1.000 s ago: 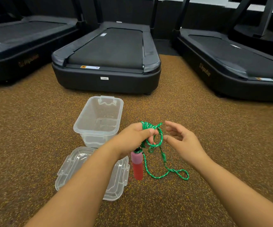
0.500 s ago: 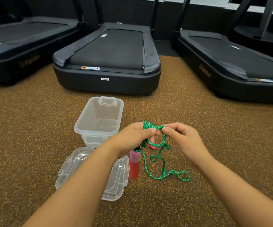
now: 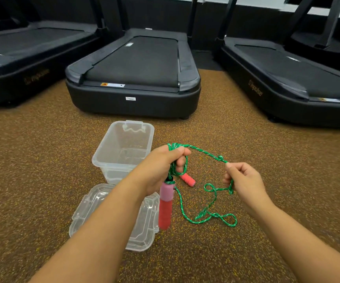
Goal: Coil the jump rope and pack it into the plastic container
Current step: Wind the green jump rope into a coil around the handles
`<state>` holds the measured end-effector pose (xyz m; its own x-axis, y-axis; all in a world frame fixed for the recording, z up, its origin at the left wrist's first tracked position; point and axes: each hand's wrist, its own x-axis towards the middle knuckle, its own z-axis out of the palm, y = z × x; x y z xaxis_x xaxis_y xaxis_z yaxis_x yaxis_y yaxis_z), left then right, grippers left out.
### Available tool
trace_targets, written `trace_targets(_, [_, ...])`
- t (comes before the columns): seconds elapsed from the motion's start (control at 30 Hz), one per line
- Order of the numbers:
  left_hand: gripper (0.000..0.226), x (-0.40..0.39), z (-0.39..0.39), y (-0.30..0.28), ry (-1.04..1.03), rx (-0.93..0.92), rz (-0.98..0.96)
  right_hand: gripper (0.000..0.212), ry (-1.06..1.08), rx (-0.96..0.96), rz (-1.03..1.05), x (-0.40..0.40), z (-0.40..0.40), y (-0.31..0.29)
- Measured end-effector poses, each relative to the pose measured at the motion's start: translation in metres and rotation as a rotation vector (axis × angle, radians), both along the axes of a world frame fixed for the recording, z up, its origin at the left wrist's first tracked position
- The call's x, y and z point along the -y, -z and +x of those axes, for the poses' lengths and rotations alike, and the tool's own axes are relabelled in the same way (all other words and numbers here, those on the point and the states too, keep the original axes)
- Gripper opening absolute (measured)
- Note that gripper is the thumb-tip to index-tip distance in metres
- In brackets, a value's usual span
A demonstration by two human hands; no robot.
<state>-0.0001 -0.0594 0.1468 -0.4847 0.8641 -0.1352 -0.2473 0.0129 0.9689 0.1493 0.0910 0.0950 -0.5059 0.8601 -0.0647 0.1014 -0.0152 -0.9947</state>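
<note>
Now the hands have drawn apart. Half a second back the right hand (image 3: 244, 180) was pinched up against the left hand (image 3: 163, 168) at the coil; here it sits out to the right and slightly lower, with a straight run of rope (image 3: 203, 153) stretched between the two. That pull has taken slack off the floor, and a second handle (image 3: 188, 179), unseen a moment ago, now shows just below and right of the left fist. I read this as feeding out the next length for another wrap, so the coiling is partway done, with a tangle of loops lying loose on the floor below the right hand.

Both hands are closed on the rope: the left fist clamps the gathered coil, with the first handle (image 3: 166, 205) hanging straight down from it; the right pinches the strand between thumb and fingers, the rest trailing out under its palm.

Beyond the left hand stands the container (image 3: 103, 158), open and holding no rope yet. Its lid (image 3: 144, 240) lies nearer the person, under the left forearm.

How many turns the left fist holds cannot be counted; fingers cover most of them. A small lump on the taut strand near the right thumb may be a knot or a kink. Whether the second handle rests on the floor or hangs is unclear.
</note>
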Motion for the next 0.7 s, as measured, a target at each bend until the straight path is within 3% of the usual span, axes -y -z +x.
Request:
trace_targets(0.1, [0.020, -0.001, -0.001, -0.001, -0.032, -0.090, -0.070, 0.011, 0.056, -0.050, -0.031, -0.004, 0.005, 0.007])
trace_targets(0.17, [0.020, -0.001, -0.003, 0.002, -0.067, -0.200, -0.170, 0.003, 0.058, -0.187, -0.082, -0.008, 0.008, 0.001])
trace_targets(0.27, [0.018, -0.001, -0.007, 0.008, -0.112, -0.233, -0.253, 0.044, -0.096, -0.332, -0.152, -0.015, 0.012, -0.007])
trace_targets(0.37, [0.019, -0.003, -0.007, 0.010, -0.116, -0.228, -0.248, 0.071, -0.232, -0.232, -0.093, -0.013, 0.009, -0.002])
trace_targets(0.5, [0.019, -0.006, -0.003, 0.005, -0.080, -0.264, -0.224, 0.037, -0.418, -0.070, -0.100, -0.003, 0.006, -0.003])
trace_targets(0.7, [0.019, -0.005, -0.002, 0.000, -0.096, -0.319, -0.233, 0.061, -0.585, 0.207, -0.185, 0.010, 0.001, -0.016])
